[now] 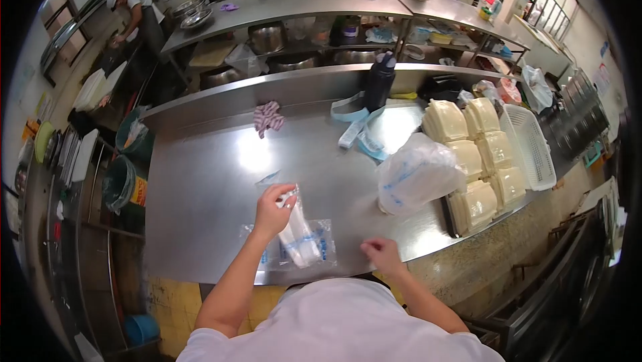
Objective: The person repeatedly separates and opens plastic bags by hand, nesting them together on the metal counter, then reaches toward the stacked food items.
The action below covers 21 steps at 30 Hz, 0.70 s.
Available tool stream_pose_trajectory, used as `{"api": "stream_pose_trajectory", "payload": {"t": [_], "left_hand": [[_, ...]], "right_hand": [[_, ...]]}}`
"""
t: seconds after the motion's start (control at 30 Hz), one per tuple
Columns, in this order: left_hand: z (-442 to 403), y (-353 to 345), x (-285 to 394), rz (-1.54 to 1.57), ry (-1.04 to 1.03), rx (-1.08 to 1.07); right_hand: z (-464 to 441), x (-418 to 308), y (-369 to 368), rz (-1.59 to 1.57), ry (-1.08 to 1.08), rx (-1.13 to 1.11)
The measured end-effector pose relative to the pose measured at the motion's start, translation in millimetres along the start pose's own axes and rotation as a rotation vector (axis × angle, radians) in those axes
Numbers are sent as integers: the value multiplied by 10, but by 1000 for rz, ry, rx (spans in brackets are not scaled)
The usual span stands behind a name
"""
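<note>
My left hand is closed on the upper end of a clear plastic packet with white contents, above the steel table. Under the packet lie flat clear bags with blue print. Near the table's front edge, my right hand has its fingers curled together; whether anything small is in them cannot be made out. Beyond it stands a large translucent plastic bag with blue marks. Stacks of pale, wrapped square items sit to its right.
A dark bottle, blue strap and striped cloth are toward the table's back. A white basket is at the right end. Bins stand left of the table. A person works at the far left.
</note>
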<state>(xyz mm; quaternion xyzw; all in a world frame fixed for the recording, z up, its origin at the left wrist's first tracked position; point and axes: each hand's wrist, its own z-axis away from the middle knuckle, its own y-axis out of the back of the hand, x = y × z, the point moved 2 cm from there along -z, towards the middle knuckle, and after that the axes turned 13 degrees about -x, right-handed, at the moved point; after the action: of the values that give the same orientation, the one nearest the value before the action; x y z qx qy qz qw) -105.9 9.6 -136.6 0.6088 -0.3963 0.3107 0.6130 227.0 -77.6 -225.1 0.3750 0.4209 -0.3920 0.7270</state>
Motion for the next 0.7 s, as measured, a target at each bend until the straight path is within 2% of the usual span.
{"api": "stream_pose_trajectory", "payload": {"t": [0.07, 0.13, 0.17, 0.27, 0.37, 0.47, 0.57, 0.67, 0.7], "left_hand": [[309, 94, -191, -96, 62, -5], [587, 65, -296, -110, 140, -67], [709, 30, -304, -164, 111, -94], [997, -129, -293, -328, 122, -203], [1149, -312, -603, -367, 149, -328], [1163, -422, -875, -324, 84, -375], [1158, -429, -704, -64, 170, -265], [1169, -481, -545, 183, 117, -264], [1166, -503, -509, 196, 135, -300]], "right_hand": [[-103, -326, -499, 77, -40, -263], [-224, -510, -919, 276, 146, -317], [-263, -572, -1095, 375, 241, -340], [-410, -543, -1469, 826, 383, -53], [-550, -565, -1495, 767, 307, -104], [-709, -462, -1496, 679, 381, 42], [-782, -409, -1476, 386, 264, 99], [-818, -358, -1423, 18, -87, 178], [-825, -355, -1434, -186, -101, 183]]}}
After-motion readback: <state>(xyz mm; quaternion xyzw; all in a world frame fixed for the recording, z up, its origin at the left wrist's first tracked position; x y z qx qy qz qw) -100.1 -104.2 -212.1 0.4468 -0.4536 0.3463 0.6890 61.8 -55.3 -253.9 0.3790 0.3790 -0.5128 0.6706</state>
